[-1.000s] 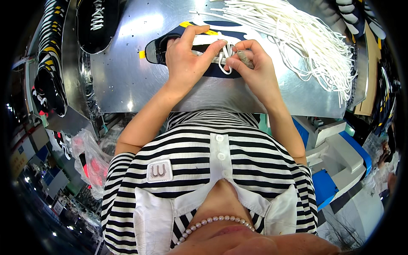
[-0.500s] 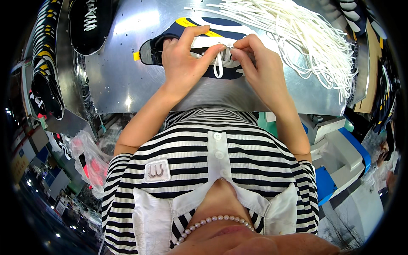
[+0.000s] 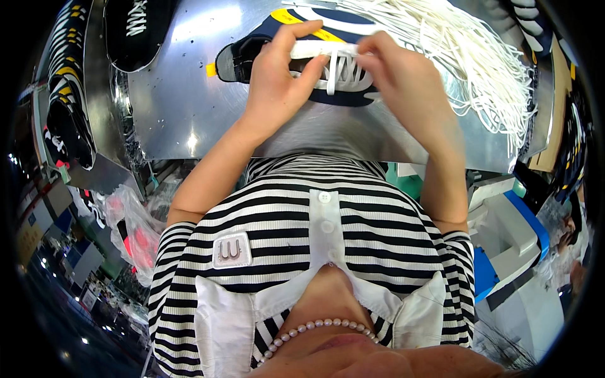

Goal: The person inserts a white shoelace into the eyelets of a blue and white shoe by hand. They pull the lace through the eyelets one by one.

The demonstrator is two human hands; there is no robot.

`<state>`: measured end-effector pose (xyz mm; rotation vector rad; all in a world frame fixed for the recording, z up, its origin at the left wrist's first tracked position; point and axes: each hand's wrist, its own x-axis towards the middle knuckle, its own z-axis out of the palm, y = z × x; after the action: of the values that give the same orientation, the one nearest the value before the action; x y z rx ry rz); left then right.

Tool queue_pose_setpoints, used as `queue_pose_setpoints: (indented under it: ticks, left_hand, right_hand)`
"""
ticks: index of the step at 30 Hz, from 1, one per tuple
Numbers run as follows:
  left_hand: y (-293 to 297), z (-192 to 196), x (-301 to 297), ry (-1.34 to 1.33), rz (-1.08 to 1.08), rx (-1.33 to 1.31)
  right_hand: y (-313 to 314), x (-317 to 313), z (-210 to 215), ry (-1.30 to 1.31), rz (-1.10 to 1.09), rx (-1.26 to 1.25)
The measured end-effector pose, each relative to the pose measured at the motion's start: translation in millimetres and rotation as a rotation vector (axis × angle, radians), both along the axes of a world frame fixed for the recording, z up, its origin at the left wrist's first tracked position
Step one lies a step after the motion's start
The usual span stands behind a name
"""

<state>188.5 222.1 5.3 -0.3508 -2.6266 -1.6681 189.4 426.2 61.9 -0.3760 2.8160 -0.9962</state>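
A navy shoe upper [image 3: 350, 99] with a yellow stripe, white curved bands and a grey heel lining lies on the metal table, heel to the left. White shoelace [image 3: 345, 70] crosses its opening, and a short length hangs over the near edge. My left hand [image 3: 277, 79] grips the upper at the opening, index finger over the far side and thumb at the near side beside the lace. Over the toe end of the lacing is my right hand [image 3: 403, 75], its fingers bent and smeared by motion. Whether they pinch the lace cannot be made out.
A thick heap of loose white laces [image 3: 479, 69] covers the table's right side. At the back left stands a black laced shoe [image 3: 135, 38]. Stacked shoe uppers [image 3: 68, 82] line the far left. Below the table's right edge sits a grey and blue machine [image 3: 507, 230].
My right hand has parted from my left and moved right, toward the toe. The lace loop now hangs as a flatter strand. The upper appears slightly farther up and right in view.
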Motion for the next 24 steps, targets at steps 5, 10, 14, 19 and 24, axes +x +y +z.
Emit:
queue_pose_setpoints:
  ticks: [5,10,14,19,24]
  left_hand:
    - [10,3,-7,-0.054,0.076,0.077]
    - [-14,25,-16,-0.458,-0.258,0.319]
    - [-14,21,-22,-0.514,-0.135,0.303]
    - [-8,17,-26,-0.509,-0.202,0.296]
    - [-6,23,-26,-0.531,-0.215,0.322]
  right_hand:
    - [-5,-5,-49,0.223,-0.219,-0.351]
    - [-16,-13,-77,0.187,-0.408,-0.265]
    - [-9,-15,-78,0.161,-0.378,-0.818]
    - [-17,3,-51,0.37,-0.006,-0.396]
    - [-20,-5,-65,0.393,0.006,-0.282]
